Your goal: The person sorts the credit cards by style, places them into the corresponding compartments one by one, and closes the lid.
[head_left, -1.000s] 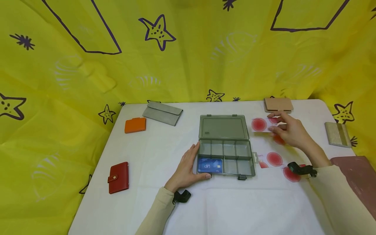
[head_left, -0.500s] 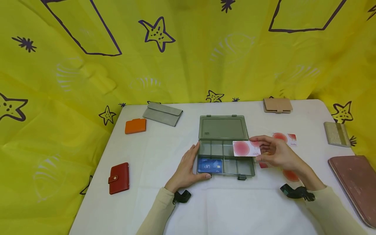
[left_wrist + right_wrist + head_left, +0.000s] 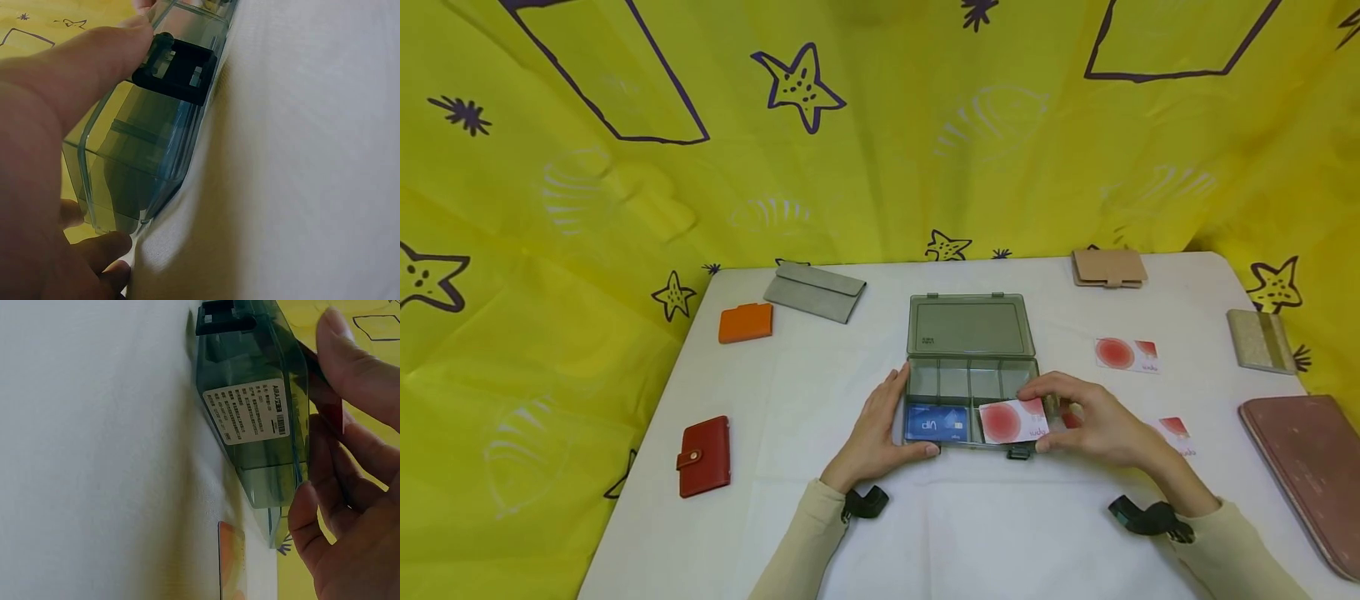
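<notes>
A translucent green compartment box (image 3: 972,327) lies with its lid folded back, and a blue VIP card (image 3: 936,422) sits in its front left part. My left hand (image 3: 880,433) rests against the box's left front corner, fingers along the side. In the left wrist view its thumb (image 3: 115,53) touches near the dark latch (image 3: 178,69). Thumb and fingers of my right hand (image 3: 1101,425) pinch a white card with red circles (image 3: 1009,422), tilted over the front right compartments. Its far edge shows dark red in the right wrist view (image 3: 328,403).
Similar red-and-white cards lie right of the box, one farther back (image 3: 1127,355), another partly behind my right wrist (image 3: 1176,435). Around them are a tan wallet (image 3: 1109,268), beige holder (image 3: 1261,342), brown case (image 3: 1303,475), grey pouch (image 3: 816,291), orange holder (image 3: 746,322) and red wallet (image 3: 703,457).
My right hand has brought the card from the right of the box leftward and toward me, over the front right compartments. The left hand has stayed at the box's corner.
</notes>
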A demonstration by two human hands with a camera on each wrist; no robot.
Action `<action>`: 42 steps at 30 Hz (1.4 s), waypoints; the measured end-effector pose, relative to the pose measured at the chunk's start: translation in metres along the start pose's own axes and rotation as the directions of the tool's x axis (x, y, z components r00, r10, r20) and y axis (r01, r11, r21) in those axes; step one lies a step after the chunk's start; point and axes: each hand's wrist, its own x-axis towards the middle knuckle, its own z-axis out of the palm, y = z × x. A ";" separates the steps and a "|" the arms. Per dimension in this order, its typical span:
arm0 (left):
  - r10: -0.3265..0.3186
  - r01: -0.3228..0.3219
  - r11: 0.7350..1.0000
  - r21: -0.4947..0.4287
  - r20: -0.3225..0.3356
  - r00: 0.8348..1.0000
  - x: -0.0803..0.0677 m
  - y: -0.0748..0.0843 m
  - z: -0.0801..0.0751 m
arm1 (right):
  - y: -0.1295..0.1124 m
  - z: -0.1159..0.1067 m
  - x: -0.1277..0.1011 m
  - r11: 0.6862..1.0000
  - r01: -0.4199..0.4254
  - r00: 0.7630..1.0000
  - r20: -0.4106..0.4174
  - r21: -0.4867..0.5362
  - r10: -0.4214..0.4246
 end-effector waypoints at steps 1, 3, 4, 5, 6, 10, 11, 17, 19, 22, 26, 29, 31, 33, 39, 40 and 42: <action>-0.001 0.001 1.000 0.000 0.000 1.000 0.000 0.000 0.000 | -0.001 0.001 0.000 0.999 0.019 1.000 0.004 -0.026 -0.019; 0.001 -0.001 1.000 0.000 -0.003 1.000 0.000 -0.001 0.000 | -0.002 0.002 -0.001 0.996 0.049 0.999 0.014 -0.078 -0.048; -0.002 0.002 1.000 -0.001 -0.002 1.000 0.000 -0.001 0.000 | -0.002 0.003 -0.001 0.994 0.051 0.999 0.018 -0.097 -0.049; -0.001 0.001 1.000 -0.001 -0.004 1.000 0.000 -0.001 0.000 | -0.003 0.003 -0.001 0.992 0.052 0.999 0.021 -0.114 -0.050; 0.000 0.000 1.000 -0.001 -0.006 1.000 0.000 -0.002 0.000 | -0.004 0.004 -0.001 0.991 0.051 0.999 0.023 -0.127 -0.048; -0.005 0.005 1.000 -0.004 -0.005 1.000 0.000 -0.002 0.001 | -0.005 -0.004 -0.001 0.989 0.031 0.999 0.011 -0.145 -0.030; -0.007 0.007 1.000 -0.007 -0.003 1.000 0.000 -0.002 0.001 | -0.004 -0.009 0.000 0.987 0.022 1.000 -0.002 -0.157 -0.023; -0.008 0.008 1.000 -0.011 0.008 1.000 -0.001 0.000 0.000 | 0.014 -0.051 -0.002 0.967 -0.048 0.994 -0.105 -0.249 0.022; -0.005 0.005 1.000 -0.010 0.006 1.000 -0.001 0.000 0.000 | 0.025 -0.069 -0.005 0.957 -0.081 0.991 -0.127 -0.279 0.047; -0.001 0.001 1.000 -0.008 0.004 1.000 -0.001 0.000 -0.001 | 0.044 -0.093 -0.009 0.935 -0.164 0.982 -0.140 -0.314 0.126; -0.002 0.002 1.000 -0.007 0.006 1.000 0.000 0.000 0.000 | 0.065 -0.119 -0.014 0.891 -0.284 0.958 -0.142 -0.353 0.249; -0.001 0.001 1.000 -0.008 0.002 1.000 0.000 -0.001 0.000 | 0.076 -0.129 -0.015 0.857 -0.344 0.939 -0.122 -0.384 0.322; -0.002 0.002 1.000 -0.010 0.000 1.000 -0.001 -0.001 0.001 | 0.081 -0.133 -0.015 0.839 -0.366 0.928 -0.093 -0.402 0.360; 0.003 -0.003 1.000 -0.011 -0.005 1.000 -0.001 -0.001 0.001 | 0.084 -0.134 -0.014 0.831 -0.364 0.926 -0.072 -0.419 0.370; 0.010 -0.011 1.000 -0.013 -0.011 1.000 -0.001 -0.001 0.001 | 0.089 -0.135 -0.009 0.813 -0.323 0.937 -0.044 -0.483 0.346; 0.010 -0.010 1.000 -0.011 -0.011 1.000 -0.001 -0.002 0.001 | 0.089 -0.136 -0.008 0.809 -0.332 0.932 -0.039 -0.485 0.360; 0.012 -0.012 1.000 -0.003 -0.007 1.000 -0.001 -0.001 0.001 | 0.089 -0.138 -0.007 0.799 -0.374 0.912 -0.028 -0.471 0.410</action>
